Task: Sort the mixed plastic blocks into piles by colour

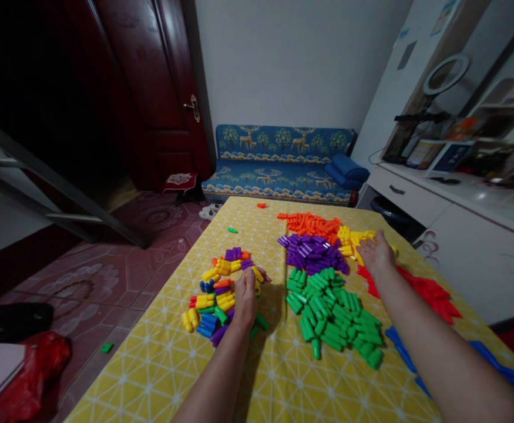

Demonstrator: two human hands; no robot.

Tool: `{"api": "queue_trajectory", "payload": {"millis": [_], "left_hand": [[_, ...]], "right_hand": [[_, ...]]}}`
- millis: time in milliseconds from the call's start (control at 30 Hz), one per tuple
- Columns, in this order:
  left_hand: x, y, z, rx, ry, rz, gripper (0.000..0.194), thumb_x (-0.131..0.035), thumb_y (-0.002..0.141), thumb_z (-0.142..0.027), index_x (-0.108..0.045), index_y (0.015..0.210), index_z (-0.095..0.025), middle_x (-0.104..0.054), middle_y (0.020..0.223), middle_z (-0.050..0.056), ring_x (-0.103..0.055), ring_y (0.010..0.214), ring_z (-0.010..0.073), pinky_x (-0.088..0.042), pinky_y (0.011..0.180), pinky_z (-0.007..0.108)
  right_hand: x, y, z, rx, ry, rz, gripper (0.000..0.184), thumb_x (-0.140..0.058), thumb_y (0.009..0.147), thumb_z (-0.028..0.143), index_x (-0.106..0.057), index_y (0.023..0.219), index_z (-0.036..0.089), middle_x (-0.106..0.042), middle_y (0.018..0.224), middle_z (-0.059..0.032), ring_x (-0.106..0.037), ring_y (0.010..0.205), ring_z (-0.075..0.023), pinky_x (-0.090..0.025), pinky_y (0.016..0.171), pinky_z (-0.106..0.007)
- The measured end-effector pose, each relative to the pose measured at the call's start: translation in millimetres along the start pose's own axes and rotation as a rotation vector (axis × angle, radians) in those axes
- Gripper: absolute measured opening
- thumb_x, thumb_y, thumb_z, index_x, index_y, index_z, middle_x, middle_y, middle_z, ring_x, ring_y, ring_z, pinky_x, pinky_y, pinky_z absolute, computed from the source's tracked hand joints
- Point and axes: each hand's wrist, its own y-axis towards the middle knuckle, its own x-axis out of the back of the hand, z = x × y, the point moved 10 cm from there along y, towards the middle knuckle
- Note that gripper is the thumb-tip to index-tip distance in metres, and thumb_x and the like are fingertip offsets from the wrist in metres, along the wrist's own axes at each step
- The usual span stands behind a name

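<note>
My left hand (245,296) rests on a mixed heap of coloured plastic pegs (217,294), its fingers closed round a yellow peg (258,274). My right hand (376,254) reaches over the yellow pile (349,239), fingers curled down onto it; what it holds, if anything, is hidden. Sorted piles lie between and around the hands: orange (310,224), purple (309,254), green (333,311), red (428,291) and blue (490,358). All sit on a table with a yellow patterned cloth (160,358).
Single pegs lie loose on the cloth, a green one (232,230) and an orange one (261,205). Another green piece (106,348) lies on the floor. A blue sofa (278,164) stands beyond the table, white cabinets (459,235) at right, a red bag (32,376) at lower left.
</note>
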Motion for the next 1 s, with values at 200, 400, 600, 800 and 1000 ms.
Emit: {"api": "queue_trajectory", "payload": {"millis": [200,400,600,800,1000], "left_hand": [[-12.9,-4,-3,0.066,0.029,0.119,0.053,-0.029,0.093,-0.053,-0.063,0.074,-0.017,-0.067,0.071,0.007,-0.06,0.07,0.0187,-0.044,0.07,0.031],[-6.4,-8,9,0.138,0.079,0.093,0.053,-0.034,0.091,-0.057,-0.066,0.075,-0.017,-0.067,0.076,0.006,-0.06,0.074,0.0197,-0.046,0.073,0.032],[-15.9,-12,15,0.23,-0.012,0.175,0.056,-0.038,0.088,-0.06,-0.067,0.073,-0.015,-0.067,0.072,0.006,-0.06,0.07,0.0198,-0.047,0.068,0.032],[-22.7,-12,7,0.162,0.132,0.254,0.058,-0.037,0.088,-0.06,-0.067,0.066,-0.016,-0.061,0.062,0.004,-0.053,0.062,0.0175,-0.041,0.062,0.03],[-19.8,-7,19,0.207,-0.048,0.204,0.063,-0.029,0.089,-0.063,-0.069,0.083,-0.014,-0.067,0.07,0.007,-0.061,0.071,0.0192,-0.044,0.07,0.031]], "right_hand": [[-80,-93,-24,-0.051,0.099,0.285,0.038,-0.063,0.076,0.045,-0.059,0.106,0.022,-0.063,0.118,-0.0092,-0.064,0.105,-0.0223,-0.051,0.089,-0.039],[-165,-217,-24,0.17,-0.15,0.957,0.053,-0.07,0.072,0.032,-0.058,0.123,0.023,-0.065,0.121,-0.0093,-0.058,0.114,-0.0238,-0.045,0.097,-0.044],[-170,-244,-18,0.434,-0.336,0.978,0.04,-0.067,0.072,0.017,-0.066,0.111,0.024,-0.066,0.117,-0.0049,-0.058,0.113,-0.0216,-0.042,0.101,-0.041],[-157,-240,-13,0.432,-0.323,0.906,0.029,-0.059,0.075,0.016,-0.07,0.101,0.024,-0.071,0.103,-0.0028,-0.065,0.1,-0.0201,-0.049,0.092,-0.037],[-84,-122,-10,0.171,-0.133,0.364,0.029,-0.069,0.068,0.034,-0.065,0.092,0.018,-0.071,0.077,-0.0048,-0.069,0.068,-0.022,-0.056,0.056,-0.031]]}}
